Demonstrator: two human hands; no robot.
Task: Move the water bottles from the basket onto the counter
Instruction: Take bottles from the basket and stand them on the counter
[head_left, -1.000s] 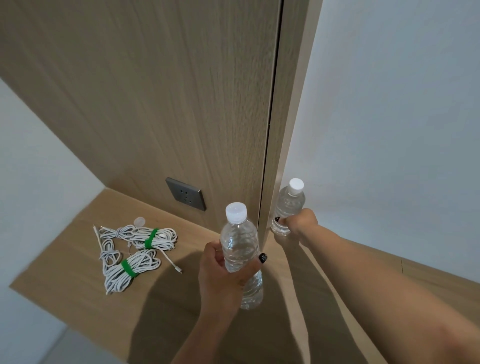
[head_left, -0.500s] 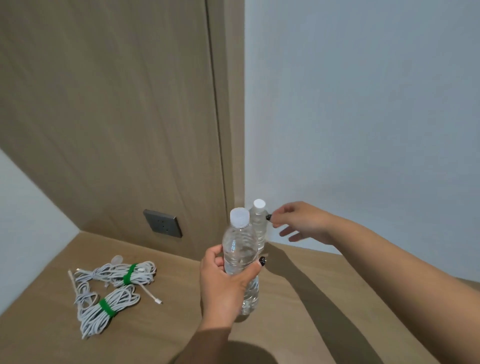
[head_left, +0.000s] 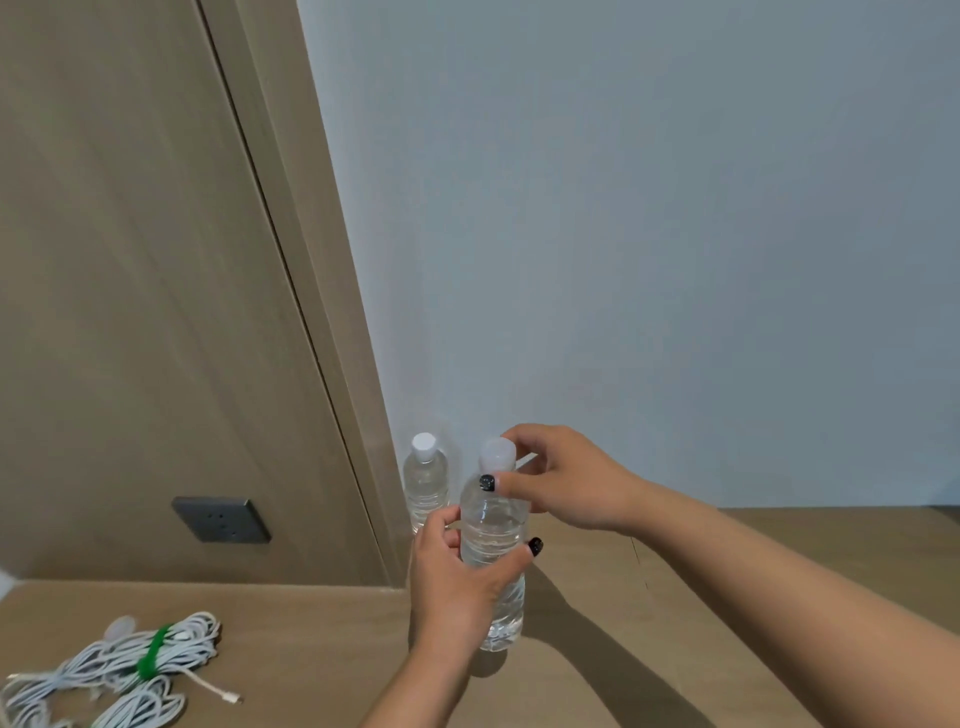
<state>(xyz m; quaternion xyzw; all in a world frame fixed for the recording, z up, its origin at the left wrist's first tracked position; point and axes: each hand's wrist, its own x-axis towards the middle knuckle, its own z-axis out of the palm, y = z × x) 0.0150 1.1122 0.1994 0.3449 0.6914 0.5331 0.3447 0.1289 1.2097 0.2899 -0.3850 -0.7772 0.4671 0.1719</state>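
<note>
- L hand (head_left: 462, 587) wraps near bottle (head_left: 493, 545), held just above counter (head_left: 623, 649); R hand (head_left: 566, 478) pinches its neck below the cap.
- 2nd bottle (head_left: 426, 483) stands upright by the wall corner.
- Tip: lower it straight, base flat, clear of bottle 2, then release.
- Vs 0.5 s ago: R hand was off bottle 2, fingers spread; now on the held 1.

You find nothing to read here. The two water bottles (head_left: 493, 525) (head_left: 427, 480) at about six o'clock are clear plastic with plain white caps and carry no label. The grey wall socket (head_left: 221, 519) at eight o'clock bears no marking you can make out, and the green ties on the white cables (head_left: 130, 670) at seven o'clock are plain.
</note>
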